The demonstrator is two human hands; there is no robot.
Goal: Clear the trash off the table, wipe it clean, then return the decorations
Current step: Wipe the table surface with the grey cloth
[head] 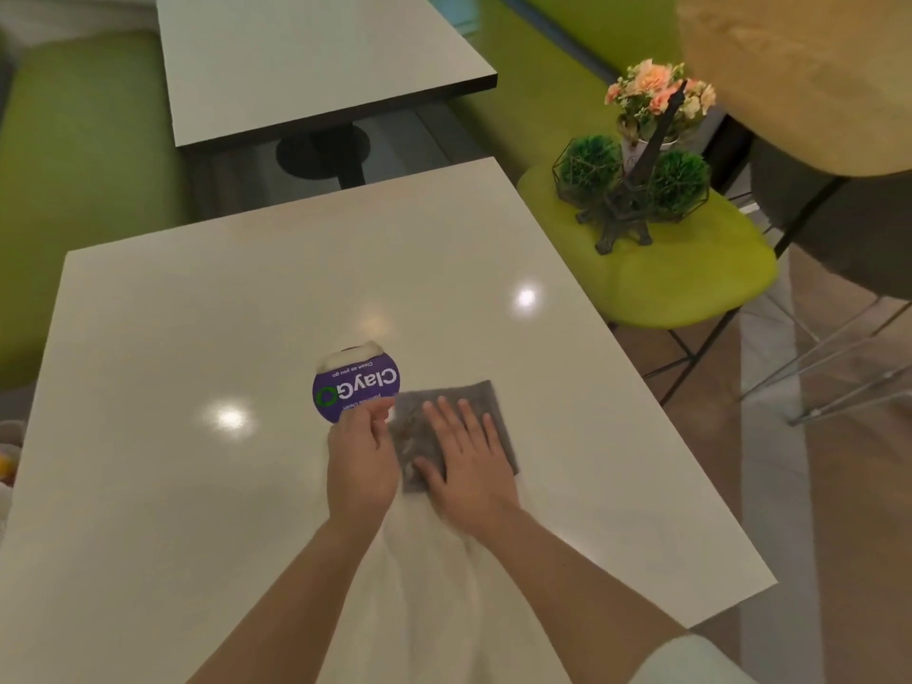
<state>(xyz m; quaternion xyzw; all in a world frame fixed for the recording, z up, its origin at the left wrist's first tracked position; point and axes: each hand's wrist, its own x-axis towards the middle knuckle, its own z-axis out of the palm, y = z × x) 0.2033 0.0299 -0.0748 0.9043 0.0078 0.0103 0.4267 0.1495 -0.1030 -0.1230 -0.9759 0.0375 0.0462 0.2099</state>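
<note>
A: Pressing flat on the grey cloth (pixel 451 427) near the lower middle of the frame, right hand (pixel 469 461) with fingers straight and spread, nothing gripped. Soft, limp, light stuff by the look of it; likely to bunch under a hard push, so best driven with a full palm, or pinched at a free corner to lift.

B: Hovering just left of it, left hand (pixel 362 459), fingers loosely curled at the cloth's edge and over the lower rim of the round purple sticker (pixel 356 385). Holding anything? Cannot tell; thumb and fingertips close together, but no clear pinch visible.

A: Legible on the sticker, upside down from here: "ClayGo", with "Clean as you go" in smaller print. More small print below, too blurred to read. Upper edge peeled or torn, white showing.

B: Lying flat on the white tabletop (pixel 197 486), glossy, two lamp glints on it. Probably slick, so easy gliding for the cloth.

A: Waiting at the upper right of the frame, on the lime-green chair seat (pixel 691 283): dark Eiffel Tower model (pixel 629 209), two green moss balls in wire frames (pixel 589 167), pot of pink flowers (pixel 656 98). Tower tall and narrow, likely tippy; better taken low by the base. Wire frames thin, best lifted gently.

B: Wiping seemingly in hand; decorations not yet back.
</note>
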